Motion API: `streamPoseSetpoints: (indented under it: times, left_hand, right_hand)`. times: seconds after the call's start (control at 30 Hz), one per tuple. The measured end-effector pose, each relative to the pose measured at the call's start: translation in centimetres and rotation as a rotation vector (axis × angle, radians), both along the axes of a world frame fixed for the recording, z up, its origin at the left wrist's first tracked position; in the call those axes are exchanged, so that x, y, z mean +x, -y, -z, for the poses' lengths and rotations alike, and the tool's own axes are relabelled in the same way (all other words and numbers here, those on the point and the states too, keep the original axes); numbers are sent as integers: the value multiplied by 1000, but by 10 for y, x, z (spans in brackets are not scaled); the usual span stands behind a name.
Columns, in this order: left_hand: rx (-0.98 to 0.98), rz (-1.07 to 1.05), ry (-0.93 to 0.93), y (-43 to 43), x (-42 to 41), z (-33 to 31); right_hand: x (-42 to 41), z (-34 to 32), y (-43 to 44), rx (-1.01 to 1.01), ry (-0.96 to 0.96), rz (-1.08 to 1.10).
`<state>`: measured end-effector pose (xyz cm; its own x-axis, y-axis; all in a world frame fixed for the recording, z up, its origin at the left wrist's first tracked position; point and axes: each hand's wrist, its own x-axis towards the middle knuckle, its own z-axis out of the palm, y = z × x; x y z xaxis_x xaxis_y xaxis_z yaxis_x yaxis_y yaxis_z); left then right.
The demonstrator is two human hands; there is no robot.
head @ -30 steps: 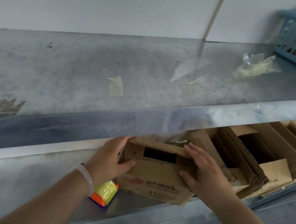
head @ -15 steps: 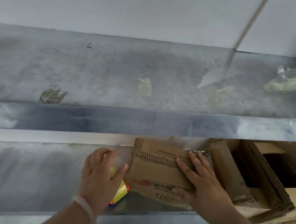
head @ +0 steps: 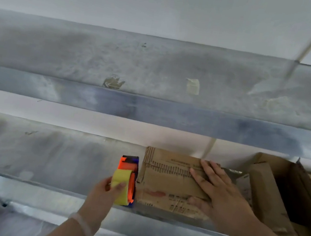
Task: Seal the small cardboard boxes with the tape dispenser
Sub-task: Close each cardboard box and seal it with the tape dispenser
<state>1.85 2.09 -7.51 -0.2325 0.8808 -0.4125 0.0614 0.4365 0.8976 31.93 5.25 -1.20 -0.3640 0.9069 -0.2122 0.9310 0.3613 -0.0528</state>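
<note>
While pinning box (head: pixel 167 179) under flat, spread right hand (head: pixel 225 198) — likely light, crushable — clamps left hand (head: pixel 106 193) round dispenser (head: pixel 129 167), just left of those fingers.

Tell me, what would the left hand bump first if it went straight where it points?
Probably the white back wall of the shelf. The left hand holds the tape dispenser just left of the cardboard box, which it might graze; depth is unclear.

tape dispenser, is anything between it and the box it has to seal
Nothing visible is between them: the tape dispenser, gripped by the left hand, is right beside the left end of the cardboard box. The right hand lies flat over the right part of the box top.
</note>
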Motion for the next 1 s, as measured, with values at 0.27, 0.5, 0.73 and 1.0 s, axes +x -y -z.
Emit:
streamPoseSetpoints:
  times: [0.27,0.5,0.73,1.0]
  left_hand:
    - [335,-159,99,33,-9,-44]
    - [441,-160,544,46,8,-82]
    - [364,233,995,48,49,-95]
    - [224,271,727,32,106,-92]
  right_hand:
    - [-7,9,5,209,61,12]
    - [-10,2,14,349,-153,-5]
    - [-36,-30,31,-137,-1418,251]
    - [-31,-36,41,-827,-2130,483]
